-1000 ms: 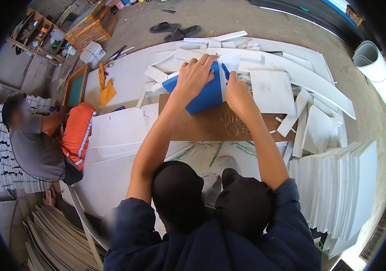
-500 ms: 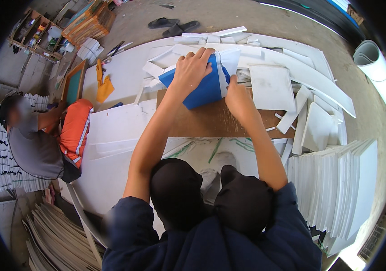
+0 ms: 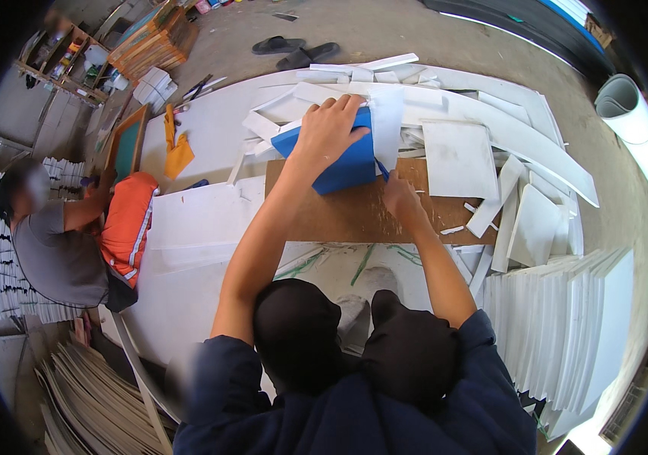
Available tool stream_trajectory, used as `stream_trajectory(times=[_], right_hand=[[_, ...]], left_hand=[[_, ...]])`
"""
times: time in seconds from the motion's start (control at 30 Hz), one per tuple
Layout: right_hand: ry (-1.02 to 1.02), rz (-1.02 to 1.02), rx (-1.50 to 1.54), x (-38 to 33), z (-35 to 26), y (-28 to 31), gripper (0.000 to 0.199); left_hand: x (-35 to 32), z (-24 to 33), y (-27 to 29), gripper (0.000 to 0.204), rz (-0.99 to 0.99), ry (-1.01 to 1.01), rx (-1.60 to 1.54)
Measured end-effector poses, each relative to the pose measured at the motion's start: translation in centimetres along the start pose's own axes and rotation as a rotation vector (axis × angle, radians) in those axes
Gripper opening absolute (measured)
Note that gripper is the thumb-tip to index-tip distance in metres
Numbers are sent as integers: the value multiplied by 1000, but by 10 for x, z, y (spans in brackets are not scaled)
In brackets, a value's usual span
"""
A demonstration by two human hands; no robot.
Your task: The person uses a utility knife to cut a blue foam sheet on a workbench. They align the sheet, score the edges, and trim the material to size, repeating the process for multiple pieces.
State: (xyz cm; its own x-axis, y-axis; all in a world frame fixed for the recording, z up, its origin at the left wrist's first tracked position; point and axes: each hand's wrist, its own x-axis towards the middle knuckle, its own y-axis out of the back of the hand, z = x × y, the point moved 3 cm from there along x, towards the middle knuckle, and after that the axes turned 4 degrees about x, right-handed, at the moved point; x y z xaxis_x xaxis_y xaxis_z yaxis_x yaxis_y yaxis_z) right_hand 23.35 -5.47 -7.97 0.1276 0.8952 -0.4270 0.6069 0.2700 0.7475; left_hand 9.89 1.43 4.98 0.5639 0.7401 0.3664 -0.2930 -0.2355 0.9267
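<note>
My left hand point(image 3: 331, 130) is closed over the top of a blue panel point(image 3: 348, 164), which stands tilted on a brown board point(image 3: 316, 216) in front of me. A white strip point(image 3: 388, 114) hangs out along the panel's right edge. My right hand point(image 3: 404, 200) grips a blue-handled cutter knife point(image 3: 382, 168). Its tip is at the lower right edge of the panel, beside the strip. The palm side of my left hand is hidden.
White offcuts point(image 3: 491, 114) lie heaped beyond the board. A stack of white sheets point(image 3: 559, 318) stands at right. Another person point(image 3: 58, 243) sits at left beside orange cloth point(image 3: 128, 220). Yellow gloves point(image 3: 178, 152) and black sandals point(image 3: 293, 51) lie farther off.
My right hand has drawn the knife toward me, down along the panel's right edge. More of the white strip now shows standing out from that edge. My left hand keeps its hold.
</note>
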Motion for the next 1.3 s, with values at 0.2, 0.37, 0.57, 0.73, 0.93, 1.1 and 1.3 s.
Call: stream_trajectory(times=[0.2, 0.37, 0.57, 0.73, 0.93, 1.1, 1.3], right_hand=[[-13, -43, 7, 8, 4, -7, 31], [-54, -61, 51, 18, 8, -22, 30], [-3, 10, 62, 37, 43, -55, 27], [-1, 30, 90, 23, 66, -83, 25], [49, 94, -14, 30, 79, -48, 26], [175, 441, -182, 52, 108, -15, 35], [144, 147, 1015, 42, 48, 26, 72]], left_hand=[[8, -1, -3, 36, -32, 19, -20], [11, -7, -4, 37, -41, 19, -7], [16, -6, -3, 38, -65, -4, -36], [16, -10, -7, 38, -57, 48, -42], [5, -37, 11, 43, 2, 191, -67], [-25, -98, 15, 43, 105, 523, -573], [-93, -112, -38, 41, 139, 923, -1214]])
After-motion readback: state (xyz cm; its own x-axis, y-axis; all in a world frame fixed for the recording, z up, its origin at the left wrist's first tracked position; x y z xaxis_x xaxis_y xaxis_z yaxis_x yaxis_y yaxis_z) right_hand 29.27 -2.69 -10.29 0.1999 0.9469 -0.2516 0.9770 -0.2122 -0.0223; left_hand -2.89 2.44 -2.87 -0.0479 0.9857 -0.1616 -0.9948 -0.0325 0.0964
